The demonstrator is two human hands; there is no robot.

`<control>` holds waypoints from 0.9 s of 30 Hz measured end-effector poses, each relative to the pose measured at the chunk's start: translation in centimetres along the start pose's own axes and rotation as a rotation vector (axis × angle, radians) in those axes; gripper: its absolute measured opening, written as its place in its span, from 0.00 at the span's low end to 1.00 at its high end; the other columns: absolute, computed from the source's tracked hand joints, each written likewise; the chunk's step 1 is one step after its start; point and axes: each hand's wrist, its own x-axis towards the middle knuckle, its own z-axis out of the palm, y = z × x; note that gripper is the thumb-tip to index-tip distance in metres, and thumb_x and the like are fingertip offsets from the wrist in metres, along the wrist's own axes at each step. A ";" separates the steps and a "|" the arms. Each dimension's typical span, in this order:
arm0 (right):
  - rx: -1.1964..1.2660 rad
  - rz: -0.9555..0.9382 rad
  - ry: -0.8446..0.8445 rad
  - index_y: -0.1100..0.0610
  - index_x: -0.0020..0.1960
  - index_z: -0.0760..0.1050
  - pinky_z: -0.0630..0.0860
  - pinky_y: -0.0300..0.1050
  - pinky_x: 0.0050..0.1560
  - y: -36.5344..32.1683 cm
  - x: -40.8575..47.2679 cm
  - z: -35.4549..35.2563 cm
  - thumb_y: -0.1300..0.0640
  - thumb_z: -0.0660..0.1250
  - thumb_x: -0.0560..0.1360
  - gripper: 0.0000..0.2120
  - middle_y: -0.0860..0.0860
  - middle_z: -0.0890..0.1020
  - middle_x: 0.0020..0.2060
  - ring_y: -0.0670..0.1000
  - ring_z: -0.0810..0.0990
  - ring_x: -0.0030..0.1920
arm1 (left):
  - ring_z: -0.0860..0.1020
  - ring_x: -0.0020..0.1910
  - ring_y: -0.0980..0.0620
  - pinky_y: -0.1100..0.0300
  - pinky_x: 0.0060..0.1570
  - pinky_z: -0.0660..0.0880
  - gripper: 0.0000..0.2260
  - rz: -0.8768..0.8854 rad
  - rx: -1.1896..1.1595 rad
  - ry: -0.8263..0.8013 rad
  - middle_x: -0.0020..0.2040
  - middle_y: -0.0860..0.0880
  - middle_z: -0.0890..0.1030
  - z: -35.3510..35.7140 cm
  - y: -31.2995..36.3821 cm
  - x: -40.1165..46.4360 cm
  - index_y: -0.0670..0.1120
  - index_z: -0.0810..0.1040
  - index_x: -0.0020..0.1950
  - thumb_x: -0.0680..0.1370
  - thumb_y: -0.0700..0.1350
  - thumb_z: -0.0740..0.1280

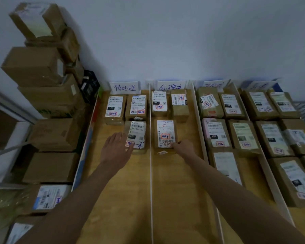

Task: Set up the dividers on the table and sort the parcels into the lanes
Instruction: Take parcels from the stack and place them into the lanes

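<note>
table [176, 182]: matt yellow wood | parcels [180, 106]: brown cardboard, white paper labels | dividers [150, 155]: smooth white strips

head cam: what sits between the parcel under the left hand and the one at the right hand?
A thin white divider stands between the left-lane parcel and the second-lane parcel, with bare wooden table either side of it. Head view shows it.

A parcel sorting room: labelled cartons [217, 132] in divided table [176, 182] lanes, boxes [42, 81] stacked against the wall.
</note>
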 end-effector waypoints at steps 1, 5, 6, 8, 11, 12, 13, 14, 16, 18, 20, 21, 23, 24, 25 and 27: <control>0.000 -0.001 -0.008 0.62 0.51 0.78 0.82 0.49 0.51 -0.3 0.8 0.3 0.54 0.66 0.80 0.10 0.56 0.83 0.51 0.53 0.83 0.50 | 0.73 0.66 0.44 0.49 0.67 0.68 0.22 -0.010 0.004 0.003 0.65 0.44 0.76 0.1 -0.1 0.3 0.44 0.72 0.70 0.81 0.54 0.62; -0.001 0.021 -0.020 0.63 0.56 0.78 0.81 0.49 0.51 -1.3 3.4 1.2 0.53 0.67 0.79 0.14 0.57 0.83 0.52 0.55 0.82 0.52 | 0.73 0.66 0.43 0.48 0.67 0.68 0.21 -0.036 0.007 0.000 0.66 0.42 0.76 0.4 -0.2 1.5 0.43 0.72 0.70 0.80 0.52 0.65; -0.006 0.026 -0.024 0.64 0.57 0.78 0.82 0.49 0.52 -1.5 3.8 1.4 0.53 0.67 0.79 0.14 0.57 0.83 0.52 0.55 0.82 0.52 | 0.73 0.67 0.43 0.48 0.68 0.67 0.22 -0.039 0.007 -0.005 0.67 0.43 0.76 0.5 -0.2 1.7 0.43 0.72 0.70 0.80 0.52 0.64; -0.023 0.034 -0.027 0.64 0.58 0.78 0.82 0.52 0.54 -1.6 4.9 1.9 0.52 0.67 0.79 0.16 0.58 0.83 0.53 0.55 0.82 0.53 | 0.72 0.68 0.43 0.48 0.69 0.66 0.22 -0.041 0.004 -0.009 0.68 0.43 0.75 0.9 -0.4 2.1 0.43 0.71 0.71 0.81 0.53 0.64; -0.042 0.050 -0.021 0.65 0.59 0.78 0.81 0.53 0.56 -1.8 5.8 2.3 0.52 0.67 0.79 0.16 0.58 0.82 0.54 0.56 0.82 0.55 | 0.72 0.67 0.44 0.49 0.69 0.66 0.22 -0.040 -0.007 -0.014 0.68 0.43 0.75 1.5 -0.7 2.6 0.43 0.71 0.71 0.81 0.52 0.63; -0.049 0.057 -0.018 0.65 0.59 0.78 0.81 0.53 0.56 -1.8 5.9 2.3 0.52 0.67 0.79 0.16 0.59 0.82 0.55 0.57 0.82 0.55 | 0.72 0.67 0.44 0.49 0.69 0.66 0.22 -0.039 -0.010 -0.022 0.68 0.43 0.75 1.8 -0.8 2.7 0.44 0.70 0.72 0.81 0.52 0.63; -0.056 0.057 -0.013 0.65 0.59 0.78 0.81 0.53 0.56 -1.6 6.2 2.4 0.53 0.67 0.79 0.16 0.59 0.82 0.55 0.57 0.82 0.55 | 0.72 0.67 0.45 0.49 0.69 0.66 0.22 -0.035 -0.003 -0.032 0.68 0.44 0.75 2.0 -0.9 2.9 0.45 0.69 0.72 0.81 0.53 0.61; -0.057 0.064 -0.015 0.65 0.59 0.78 0.81 0.52 0.56 -1.6 6.2 2.4 0.53 0.67 0.79 0.16 0.59 0.82 0.55 0.57 0.82 0.55 | 0.71 0.67 0.45 0.49 0.70 0.66 0.23 -0.032 0.009 -0.047 0.68 0.44 0.75 2.2 -1.0 3.0 0.46 0.68 0.74 0.81 0.54 0.60; -0.062 0.070 -0.018 0.65 0.59 0.77 0.81 0.51 0.55 -1.5 6.4 2.5 0.53 0.66 0.80 0.15 0.59 0.82 0.56 0.56 0.82 0.55 | 0.71 0.67 0.46 0.50 0.70 0.66 0.24 -0.032 0.026 -0.068 0.68 0.45 0.74 2.5 -1.1 3.0 0.47 0.65 0.75 0.81 0.55 0.58; -0.074 0.083 -0.023 0.65 0.60 0.76 0.81 0.50 0.55 -1.4 6.5 2.3 0.53 0.65 0.80 0.16 0.59 0.81 0.57 0.57 0.81 0.56 | 0.71 0.67 0.46 0.50 0.69 0.66 0.25 -0.032 0.040 -0.079 0.67 0.45 0.74 2.6 -1.0 3.0 0.46 0.65 0.76 0.81 0.55 0.58; -0.093 0.085 -0.029 0.66 0.63 0.74 0.79 0.47 0.54 -1.8 6.0 1.8 0.52 0.64 0.81 0.19 0.59 0.80 0.59 0.58 0.79 0.59 | 0.72 0.66 0.45 0.50 0.68 0.66 0.24 -0.030 0.047 -0.080 0.66 0.44 0.75 2.3 -0.8 3.2 0.46 0.67 0.75 0.81 0.54 0.59; -0.097 0.073 -0.024 0.67 0.64 0.72 0.78 0.47 0.53 -2.0 5.7 1.5 0.51 0.64 0.81 0.20 0.59 0.79 0.60 0.58 0.79 0.60 | 0.72 0.65 0.44 0.50 0.68 0.67 0.23 -0.028 0.051 -0.080 0.66 0.44 0.75 2.1 -0.8 3.4 0.46 0.68 0.74 0.80 0.54 0.59; -0.129 0.029 0.007 0.66 0.68 0.70 0.76 0.48 0.56 -2.6 5.1 0.5 0.50 0.63 0.82 0.23 0.60 0.77 0.64 0.58 0.77 0.62 | 0.73 0.64 0.44 0.50 0.67 0.67 0.22 -0.024 0.060 -0.084 0.65 0.44 0.76 1.3 -0.6 3.8 0.46 0.69 0.72 0.80 0.54 0.59; -0.152 -0.007 0.032 0.65 0.71 0.68 0.75 0.49 0.57 -3.0 4.6 -0.1 0.50 0.62 0.82 0.24 0.60 0.75 0.66 0.58 0.76 0.64 | 0.73 0.64 0.44 0.49 0.67 0.67 0.22 -0.020 0.063 -0.082 0.65 0.44 0.76 0.8 -0.4 3.9 0.46 0.69 0.72 0.80 0.54 0.59; -0.182 -0.054 0.058 0.64 0.72 0.66 0.74 0.50 0.59 -3.5 4.2 -0.6 0.50 0.62 0.82 0.25 0.59 0.73 0.67 0.58 0.74 0.66 | 0.73 0.65 0.43 0.49 0.67 0.67 0.22 -0.018 0.061 -0.079 0.65 0.44 0.76 0.3 -0.2 4.0 0.45 0.69 0.72 0.81 0.53 0.59; -0.267 -0.171 0.125 0.61 0.73 0.64 0.72 0.54 0.62 -4.3 3.2 -1.7 0.50 0.61 0.81 0.24 0.59 0.71 0.68 0.59 0.72 0.67 | 0.73 0.65 0.42 0.47 0.67 0.67 0.21 -0.011 0.049 -0.049 0.66 0.42 0.76 -1.1 0.1 4.1 0.43 0.70 0.70 0.81 0.52 0.62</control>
